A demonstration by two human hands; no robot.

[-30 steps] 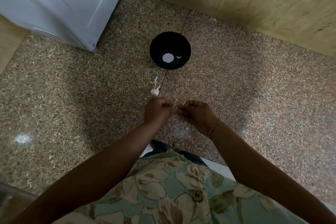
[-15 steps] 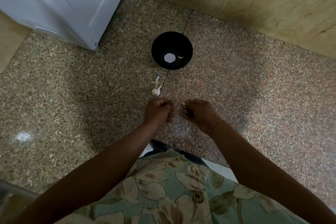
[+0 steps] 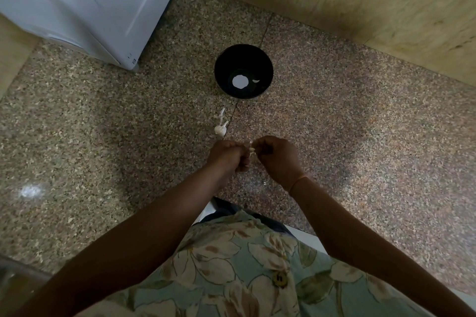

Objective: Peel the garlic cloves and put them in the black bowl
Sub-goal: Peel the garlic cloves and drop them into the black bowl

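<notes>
A black bowl (image 3: 243,59) stands on the speckled stone floor, with one small peeled clove (image 3: 256,81) lying in it beside a bright reflection. Nearer me, a garlic bulb remnant (image 3: 220,130) with a strip of white skin (image 3: 222,112) lies on the floor. My left hand (image 3: 228,156) and my right hand (image 3: 277,157) meet just below it, fingers curled. Between their fingertips they pinch a pale garlic clove (image 3: 252,150) with loose skin hanging from it. Most of the clove is hidden by the fingers.
A white appliance (image 3: 85,2) fills the far left corner. A yellowish stone wall (image 3: 360,0) runs along the back and right. A tiny bit of skin (image 3: 265,183) lies on the floor under my right wrist.
My hands, slightly apart half a second ago, have come together again on the clove, and a shred of skin now shows between the fingertips.
</notes>
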